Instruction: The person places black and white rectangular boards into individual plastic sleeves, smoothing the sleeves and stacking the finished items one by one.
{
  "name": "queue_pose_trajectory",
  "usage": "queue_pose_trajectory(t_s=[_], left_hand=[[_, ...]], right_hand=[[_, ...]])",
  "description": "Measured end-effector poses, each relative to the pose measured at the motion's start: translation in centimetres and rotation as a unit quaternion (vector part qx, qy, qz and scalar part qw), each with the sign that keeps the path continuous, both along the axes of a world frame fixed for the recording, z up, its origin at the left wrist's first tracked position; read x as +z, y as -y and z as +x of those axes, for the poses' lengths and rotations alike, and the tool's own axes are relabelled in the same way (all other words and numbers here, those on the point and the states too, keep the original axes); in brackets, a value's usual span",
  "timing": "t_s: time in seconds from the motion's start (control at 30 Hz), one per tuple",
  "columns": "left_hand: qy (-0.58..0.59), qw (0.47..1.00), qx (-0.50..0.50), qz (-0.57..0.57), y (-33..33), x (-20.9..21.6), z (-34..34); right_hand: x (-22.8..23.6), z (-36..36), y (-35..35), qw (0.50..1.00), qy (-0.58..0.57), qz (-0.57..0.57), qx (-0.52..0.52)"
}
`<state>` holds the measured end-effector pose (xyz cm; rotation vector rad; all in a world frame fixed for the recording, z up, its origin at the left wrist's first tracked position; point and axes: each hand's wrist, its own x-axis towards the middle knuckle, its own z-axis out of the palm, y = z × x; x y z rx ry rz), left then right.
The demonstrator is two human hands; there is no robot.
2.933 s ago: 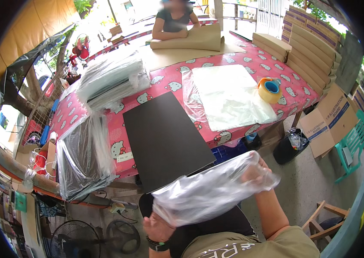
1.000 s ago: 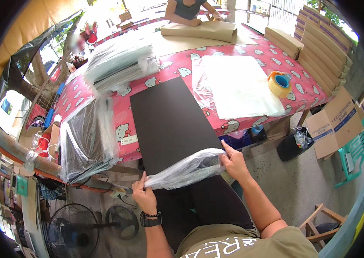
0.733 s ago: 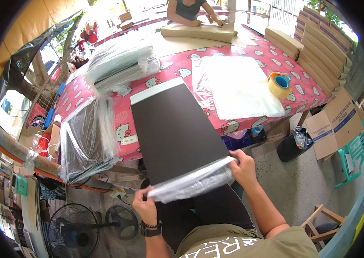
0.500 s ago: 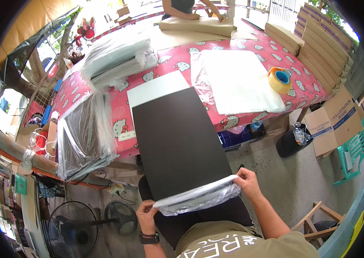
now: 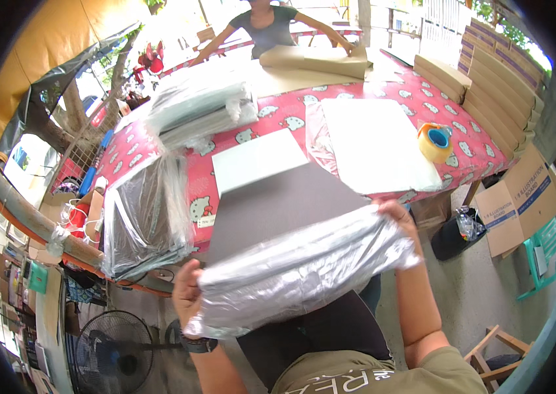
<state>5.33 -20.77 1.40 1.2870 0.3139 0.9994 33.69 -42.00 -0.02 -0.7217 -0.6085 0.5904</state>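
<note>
Black board (image 5: 271, 207), plastic sleeve (image 5: 298, 276) over near end
Left hand (image 5: 188, 292) and right hand (image 5: 398, 215) grip sleeve edges; board runs lengthwise away between.

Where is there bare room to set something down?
The pink patterned tabletop shows bare between the yellow tape roll and the tall brown cardboard stack, and between the white sheets and the far plastic-wrapped stack. Its left end is crowded with wrapped stacks, its near middle with the pale board and black board.
</note>
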Motion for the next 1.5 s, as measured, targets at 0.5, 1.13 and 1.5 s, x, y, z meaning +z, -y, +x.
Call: queue_pose_trajectory(t_s=[0.5, 1.13, 1.5], left_hand=[[-0.097, 0.925, 0.275, 0.245, -8.5, 2.3, 11.0], [-0.3, 0.933, 0.101, 0.169, -2.9, -1.1, 1.3], [-0.245, 0.875, -0.021, -0.416, 9.8, -11.1, -9.5]], right_hand=[[6.3, 7.8, -11.9, 0.936, 0.22, -0.192, -0.195], [0.7, 1.6, -1.9, 0.876, 0.331, -0.346, -0.054], [-9.1, -8.4, 11.2, 0.872, -0.027, -0.469, 0.138]])
